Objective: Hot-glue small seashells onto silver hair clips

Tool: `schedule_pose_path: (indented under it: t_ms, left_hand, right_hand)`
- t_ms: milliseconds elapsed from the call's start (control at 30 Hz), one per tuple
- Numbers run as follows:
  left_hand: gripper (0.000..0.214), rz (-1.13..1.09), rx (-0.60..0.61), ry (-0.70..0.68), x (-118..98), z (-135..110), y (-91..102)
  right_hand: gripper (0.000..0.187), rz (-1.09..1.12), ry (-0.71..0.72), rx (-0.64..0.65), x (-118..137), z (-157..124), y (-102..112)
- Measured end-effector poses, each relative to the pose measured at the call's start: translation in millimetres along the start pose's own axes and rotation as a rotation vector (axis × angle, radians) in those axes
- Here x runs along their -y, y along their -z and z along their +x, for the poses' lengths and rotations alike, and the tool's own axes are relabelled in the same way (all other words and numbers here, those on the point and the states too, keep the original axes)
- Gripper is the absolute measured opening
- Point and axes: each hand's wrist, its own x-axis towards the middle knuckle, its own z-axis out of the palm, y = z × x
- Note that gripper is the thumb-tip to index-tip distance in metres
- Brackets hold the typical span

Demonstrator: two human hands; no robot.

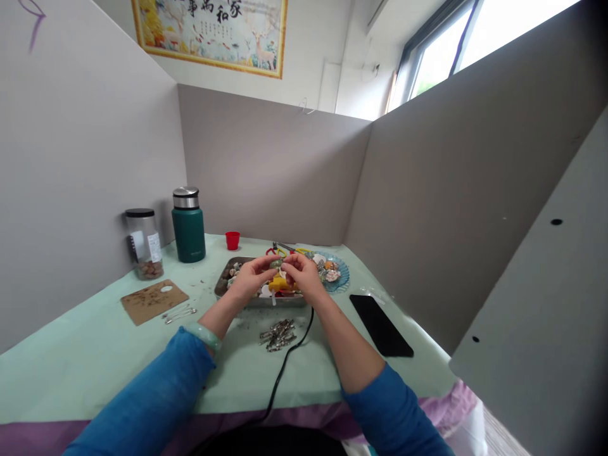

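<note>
My left hand point(255, 276) and my right hand point(303, 273) meet over a metal tray point(228, 263), fingertips pinched close together. Between them shows a small greenish piece point(276, 264), too small to name for sure. Under the hands, a yellow tool that looks like a glue gun point(277, 284) rests at the tray, and a black cord point(284, 367) runs from near it to the front edge. Small mixed pieces point(234, 271) fill part of the tray. In front lies a pile of small metal clips or pins point(278, 334).
A blue glass plate point(342, 278) of decorative pieces stands right of the tray, pliers point(276, 251) behind it. A black phone-like slab point(381, 325) lies at right. Leftward are a brown card point(154, 303), safety pins point(179, 313), a jar point(143, 244), a green flask point(188, 228) and a red cup point(232, 240). Panels enclose the table.
</note>
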Motion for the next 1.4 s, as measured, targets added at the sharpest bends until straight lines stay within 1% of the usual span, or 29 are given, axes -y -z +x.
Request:
schedule_pose_path:
  t_ms: [233,300,433,533,633,800,933,1033,1200,1300,1400]
  left_hand:
    - [0.047,0.103,0.001,-0.074,8.2,3.3,3.2]
    - [0.043,0.151,-0.018,-0.136,10.0,3.9,3.9]
    - [0.031,0.293,-0.092,-0.315,10.2,4.5,4.3]
    - [0.027,0.368,-0.107,-0.428,9.2,4.1,4.3]
    - [0.025,0.399,-0.111,-0.488,8.4,3.2,4.2]
    - [0.024,0.422,-0.111,-0.538,6.1,1.8,3.9]
    - [0.025,0.424,-0.102,-0.525,6.7,2.3,4.5]
    - [0.027,0.393,-0.096,-0.475,10.5,3.7,5.3]
    - [0.038,0.25,-0.088,-0.288,14.8,4.6,4.7]
    - [0.043,0.137,-0.068,-0.196,10.2,2.8,2.4]
    - [0.046,0.045,-0.058,-0.122,3.3,0.0,-0.4]
  right_hand:
    - [0.024,-0.019,0.029,-0.03,-3.0,1.4,-2.4]
    - [0.024,-0.017,0.042,-0.032,-3.6,1.5,-3.8]
    - [0.023,-0.011,0.062,-0.02,-4.3,1.1,-6.2]
    - [0.023,-0.028,0.088,-0.023,-4.7,0.7,-6.8]
    - [0.023,-0.041,0.12,-0.025,-4.8,0.1,-6.6]
    - [0.021,-0.063,0.157,-0.022,-5.5,-0.9,-6.1]
    - [0.02,-0.082,0.178,-0.027,-6.9,-0.9,-5.8]
    - [0.019,-0.085,0.172,-0.034,-6.5,-1.4,-6.0]
    - [0.02,-0.077,0.17,-0.043,-4.2,-2.6,-6.0]
    - [0.018,-0.085,0.189,-0.047,-4.9,-2.4,-5.3]
    - [0.017,-0.139,0.211,-0.058,-6.9,-1.8,-4.2]
